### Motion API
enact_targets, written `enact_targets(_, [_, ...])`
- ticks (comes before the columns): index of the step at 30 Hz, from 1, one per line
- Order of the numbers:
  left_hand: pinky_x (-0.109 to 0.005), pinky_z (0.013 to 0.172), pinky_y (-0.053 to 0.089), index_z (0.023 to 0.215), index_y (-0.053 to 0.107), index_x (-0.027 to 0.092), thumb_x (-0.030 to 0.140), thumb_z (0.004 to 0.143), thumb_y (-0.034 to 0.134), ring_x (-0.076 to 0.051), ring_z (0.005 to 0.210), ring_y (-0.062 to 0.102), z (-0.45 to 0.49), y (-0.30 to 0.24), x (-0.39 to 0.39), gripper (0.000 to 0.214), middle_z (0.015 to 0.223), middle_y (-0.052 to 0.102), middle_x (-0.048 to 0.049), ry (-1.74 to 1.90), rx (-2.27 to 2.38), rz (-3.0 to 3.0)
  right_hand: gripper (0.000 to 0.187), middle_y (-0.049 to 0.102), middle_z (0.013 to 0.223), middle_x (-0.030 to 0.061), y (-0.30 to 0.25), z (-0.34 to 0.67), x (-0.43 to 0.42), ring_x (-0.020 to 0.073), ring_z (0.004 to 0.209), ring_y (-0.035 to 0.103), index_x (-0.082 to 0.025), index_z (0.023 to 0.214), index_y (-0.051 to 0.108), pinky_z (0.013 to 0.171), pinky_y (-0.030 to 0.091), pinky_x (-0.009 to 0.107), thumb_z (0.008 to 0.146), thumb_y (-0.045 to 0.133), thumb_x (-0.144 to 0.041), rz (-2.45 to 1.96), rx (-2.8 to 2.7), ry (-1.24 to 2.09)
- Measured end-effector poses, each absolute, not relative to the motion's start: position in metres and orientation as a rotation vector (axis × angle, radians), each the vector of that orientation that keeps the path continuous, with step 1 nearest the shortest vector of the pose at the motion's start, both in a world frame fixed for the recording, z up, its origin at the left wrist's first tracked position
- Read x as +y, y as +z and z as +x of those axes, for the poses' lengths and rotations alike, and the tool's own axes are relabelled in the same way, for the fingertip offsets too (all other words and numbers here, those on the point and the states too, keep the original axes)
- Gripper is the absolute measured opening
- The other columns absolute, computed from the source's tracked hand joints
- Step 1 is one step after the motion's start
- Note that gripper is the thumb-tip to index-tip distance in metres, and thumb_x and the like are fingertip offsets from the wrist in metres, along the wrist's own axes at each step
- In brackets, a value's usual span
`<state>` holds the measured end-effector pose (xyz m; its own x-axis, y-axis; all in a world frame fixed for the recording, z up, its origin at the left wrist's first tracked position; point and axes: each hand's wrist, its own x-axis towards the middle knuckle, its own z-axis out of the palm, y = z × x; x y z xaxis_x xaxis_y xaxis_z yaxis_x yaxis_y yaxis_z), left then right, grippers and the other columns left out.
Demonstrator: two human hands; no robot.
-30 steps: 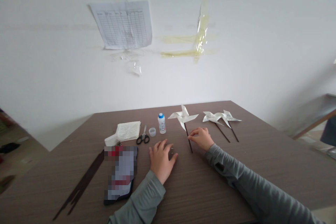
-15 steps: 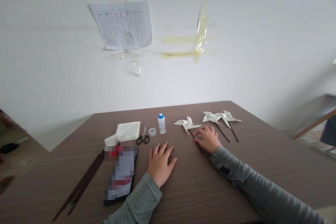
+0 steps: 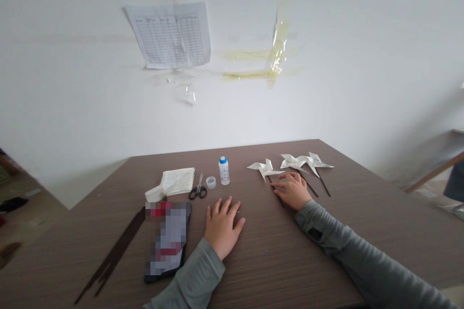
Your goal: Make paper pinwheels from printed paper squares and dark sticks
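My left hand [image 3: 222,228] lies flat on the table with its fingers spread, holding nothing. Over on the right, my right hand [image 3: 294,190] has its fingers curled on the dark stick of a white paper pinwheel [image 3: 265,168]. That pinwheel lies flat, its blades pointing away from me, and part of the stick is hidden under the fingers. Just beyond this hand are a second pinwheel [image 3: 292,161] and a third pinwheel [image 3: 316,161], side by side with their blades touching or overlapping.
Left of centre on the brown table [image 3: 275,270] are a glue bottle [image 3: 224,174], a small clear cap [image 3: 210,182], black-handled scissors [image 3: 198,192] and a stack of paper [image 3: 177,181]. A blurred phone-like device [image 3: 168,241] and dark sticks [image 3: 112,256] lie nearer. A wall [image 3: 232,120] stands behind.
My right hand has slid a little to the right, and the nearest pinwheel has moved right with it. My left hand stays in place.
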<state>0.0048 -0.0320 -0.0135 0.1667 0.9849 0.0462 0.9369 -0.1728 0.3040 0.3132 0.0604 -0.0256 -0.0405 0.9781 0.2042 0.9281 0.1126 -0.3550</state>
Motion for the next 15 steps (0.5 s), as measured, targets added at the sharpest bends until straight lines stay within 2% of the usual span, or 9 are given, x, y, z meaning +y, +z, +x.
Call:
enact_targets(4, [-0.085, 0.158, 0.039, 0.181, 0.082, 0.036, 0.036, 0.121, 0.071, -0.05, 0.19, 0.055, 0.006, -0.008, -0.034, 0.061, 0.201, 0.066, -0.0125, 0.286, 1.881, 2.215, 0.03, 0.089, 0.161, 0.0131, -0.027, 0.325, 0.066, 0.0507, 0.164, 0.067, -0.039, 0.13, 0.106, 0.141, 0.051, 0.08, 0.108, 0.086, -0.033, -1.89, -1.983, 0.172])
enact_targets(7, [-0.084, 0.158, 0.039, 0.181, 0.082, 0.034, 0.034, 0.122, 0.073, -0.05, 0.19, 0.056, 0.007, -0.004, -0.035, 0.06, 0.201, 0.066, -0.0137, 0.281, 1.889, 2.206, 0.032, 0.09, 0.155, 0.0132, -0.026, 0.332, 0.067, 0.0479, 0.159, 0.068, -0.038, 0.131, 0.105, 0.142, 0.048, 0.079, 0.107, 0.084, -0.031, -1.918, -1.951, 0.153])
enact_targets(12, [-0.082, 0.16, 0.039, 0.181, 0.082, 0.033, 0.031, 0.123, 0.075, -0.049, 0.191, 0.055, 0.009, -0.001, -0.036, 0.059, 0.201, 0.065, -0.0132, 0.278, 1.9, 2.195, 0.031, 0.089, 0.159, 0.0215, -0.02, 0.345, 0.066, 0.0527, 0.164, 0.067, -0.028, 0.133, 0.106, 0.14, 0.045, 0.074, 0.112, 0.083, -0.023, -1.987, -1.886, 0.158])
enact_targets(15, [-0.081, 0.16, 0.039, 0.183, 0.081, 0.033, 0.032, 0.123, 0.075, -0.049, 0.192, 0.054, 0.009, 0.0, -0.037, 0.06, 0.202, 0.064, -0.0132, 0.261, 1.898, 2.19, 0.028, 0.09, 0.157, 0.019, -0.018, 0.356, 0.068, 0.0536, 0.165, 0.067, -0.033, 0.128, 0.107, 0.135, 0.049, 0.071, 0.111, 0.087, -0.023, -2.014, -1.845, 0.169])
